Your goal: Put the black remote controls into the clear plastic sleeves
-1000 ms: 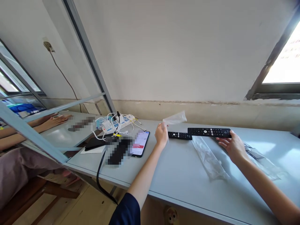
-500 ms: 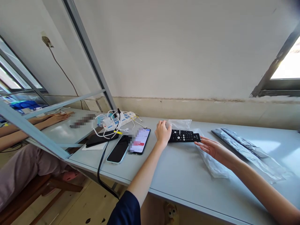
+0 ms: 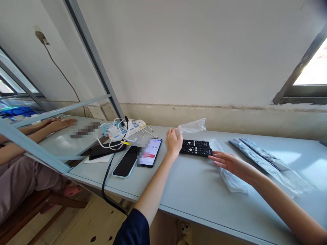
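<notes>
Closer together than half a second earlier, the two remotes had gone from an overlapping pair to lying side by side — the nearer remote now evened up with the farther remote — while the clear sleeve had lifted off the table. Nearest, on the bare tabletop, the phone with the dark screen lay beside the phone with the lit screen. The right hand was open, fingers stretched out, its tips at the right end of the nearer remote without gripping it. The left hand was curled by the remotes' left ends and seemed to pinch the sleeve; whether it also pressed on the remotes could not be told. The step in hand looked like squaring up the pair, and the next move called for light, level pressure at both ends, keeping the loose plastic out from under them. A crumpled plastic bag lay under the right fingers' side, with the wrapped items farther right. Beyond the phones sat a power strip tangled with white cables, and a co-worker's hands rested on the next table.
</notes>
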A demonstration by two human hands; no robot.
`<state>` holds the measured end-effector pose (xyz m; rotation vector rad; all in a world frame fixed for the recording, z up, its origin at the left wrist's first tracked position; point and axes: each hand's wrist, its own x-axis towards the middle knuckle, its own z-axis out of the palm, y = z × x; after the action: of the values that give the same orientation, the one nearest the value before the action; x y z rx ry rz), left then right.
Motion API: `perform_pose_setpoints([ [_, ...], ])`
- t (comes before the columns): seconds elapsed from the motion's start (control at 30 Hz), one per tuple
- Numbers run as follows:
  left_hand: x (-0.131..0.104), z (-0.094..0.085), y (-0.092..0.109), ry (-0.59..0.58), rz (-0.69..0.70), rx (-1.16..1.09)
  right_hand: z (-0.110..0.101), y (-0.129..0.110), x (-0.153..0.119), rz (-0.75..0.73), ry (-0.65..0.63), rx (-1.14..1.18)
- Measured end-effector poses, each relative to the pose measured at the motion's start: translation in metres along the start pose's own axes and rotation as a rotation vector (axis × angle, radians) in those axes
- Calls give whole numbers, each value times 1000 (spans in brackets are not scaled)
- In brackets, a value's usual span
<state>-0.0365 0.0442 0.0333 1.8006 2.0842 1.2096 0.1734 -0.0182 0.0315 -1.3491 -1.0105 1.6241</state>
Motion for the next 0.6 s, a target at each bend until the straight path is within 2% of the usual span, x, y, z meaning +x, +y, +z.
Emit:
perform_pose_setpoints([
  [0.3, 1, 1, -4, 15, 71, -30, -8, 6, 5, -63, -62, -56],
  [0.53, -3, 4, -4, -67, 298, -69, -12, 3, 7, -103, -119, -105],
  [0.6, -4, 4, -3, -99, 356, -70, -11, 2, 6, -100, -93, -102],
])
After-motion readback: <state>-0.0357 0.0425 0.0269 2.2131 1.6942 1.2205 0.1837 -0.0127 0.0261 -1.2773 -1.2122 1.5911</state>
